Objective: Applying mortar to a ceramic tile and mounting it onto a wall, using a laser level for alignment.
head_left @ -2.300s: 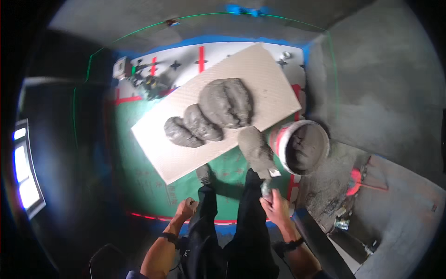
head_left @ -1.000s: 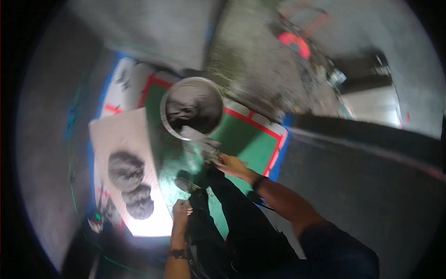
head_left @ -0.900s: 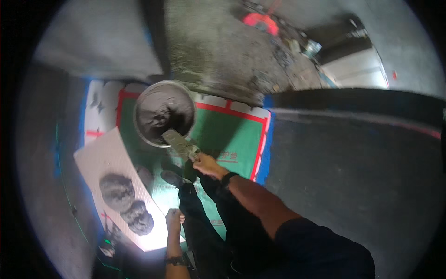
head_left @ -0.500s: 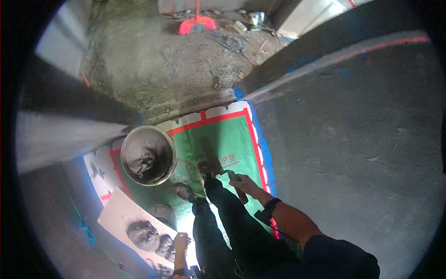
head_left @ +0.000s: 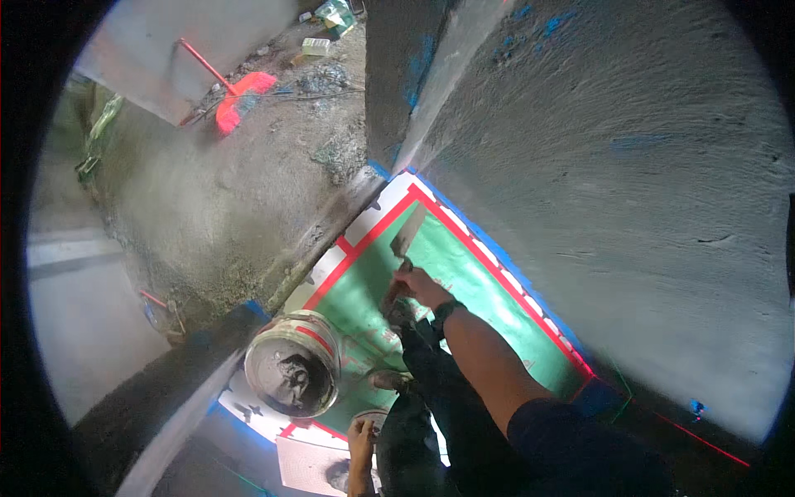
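Observation:
My right hand (head_left: 418,288) grips the handle of a trowel (head_left: 408,236), whose flat, pointed metal blade reaches out over a green floor sheet (head_left: 489,302). At the lower edge, my left hand (head_left: 362,439) is closed at the side of a pale board (head_left: 300,464). A dark lump of mortar (head_left: 338,474) lies on that board, most of which is cut off by the picture's edge. Left of my feet stands a large bucket (head_left: 286,328) with grey mortar (head_left: 294,377) inside. Partly behind my left hand shows the rim of a smaller container (head_left: 379,413).
A grey plastered wall (head_left: 629,215) rises at the right, with blue tape along its foot. Beyond a raised sill (head_left: 327,228) lies rough, dusty floor with a red broom (head_left: 240,95) and some rubble. A dark wall end (head_left: 190,373) stands at the left.
My view has turned to the right. My right hand has stretched forward, and the trowel blade now points away from me toward the sheet's far corner. Less of the board shows.

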### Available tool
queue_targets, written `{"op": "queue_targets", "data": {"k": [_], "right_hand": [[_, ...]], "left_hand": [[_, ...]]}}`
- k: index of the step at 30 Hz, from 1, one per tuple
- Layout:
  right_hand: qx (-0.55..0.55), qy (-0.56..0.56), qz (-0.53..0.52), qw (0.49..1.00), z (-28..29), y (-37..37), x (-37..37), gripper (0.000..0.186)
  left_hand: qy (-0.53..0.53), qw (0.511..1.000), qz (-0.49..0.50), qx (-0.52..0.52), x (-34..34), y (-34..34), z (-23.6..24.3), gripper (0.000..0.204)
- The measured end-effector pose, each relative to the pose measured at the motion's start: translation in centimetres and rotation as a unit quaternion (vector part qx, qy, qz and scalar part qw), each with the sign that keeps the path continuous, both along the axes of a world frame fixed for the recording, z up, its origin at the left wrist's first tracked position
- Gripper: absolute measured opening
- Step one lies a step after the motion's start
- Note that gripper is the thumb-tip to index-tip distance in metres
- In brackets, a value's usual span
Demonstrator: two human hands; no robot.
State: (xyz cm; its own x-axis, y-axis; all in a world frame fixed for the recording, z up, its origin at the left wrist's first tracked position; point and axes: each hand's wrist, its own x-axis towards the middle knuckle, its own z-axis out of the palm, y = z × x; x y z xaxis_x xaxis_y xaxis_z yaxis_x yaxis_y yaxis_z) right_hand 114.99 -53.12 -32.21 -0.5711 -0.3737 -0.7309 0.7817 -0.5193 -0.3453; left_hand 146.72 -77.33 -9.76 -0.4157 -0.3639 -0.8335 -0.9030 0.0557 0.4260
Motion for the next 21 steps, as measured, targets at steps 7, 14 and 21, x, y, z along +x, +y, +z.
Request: {"op": "queue_targets", "data": {"k": [7,14,21], "right_hand": [[0.038,0.058,-0.045,0.997,-6.0,5.0,-13.3,0.02],[0.134,0.053,-0.016,0.989,-4.2,9.7,-17.2,0.02],[0.121,0.067,-0.026,0.99,-6.9,11.8,-16.5,0.026]], "left_hand": [[-0.012,1.0,-0.004,0.027,-7.9,4.1,-3.1,0.019],[-0.078,0.994,-0.08,-0.013,-5.1,2.1,-6.7,0.018],[-0.069,0.997,0.013,0.033,-7.8,6.5,-5.8,0.015]]}}
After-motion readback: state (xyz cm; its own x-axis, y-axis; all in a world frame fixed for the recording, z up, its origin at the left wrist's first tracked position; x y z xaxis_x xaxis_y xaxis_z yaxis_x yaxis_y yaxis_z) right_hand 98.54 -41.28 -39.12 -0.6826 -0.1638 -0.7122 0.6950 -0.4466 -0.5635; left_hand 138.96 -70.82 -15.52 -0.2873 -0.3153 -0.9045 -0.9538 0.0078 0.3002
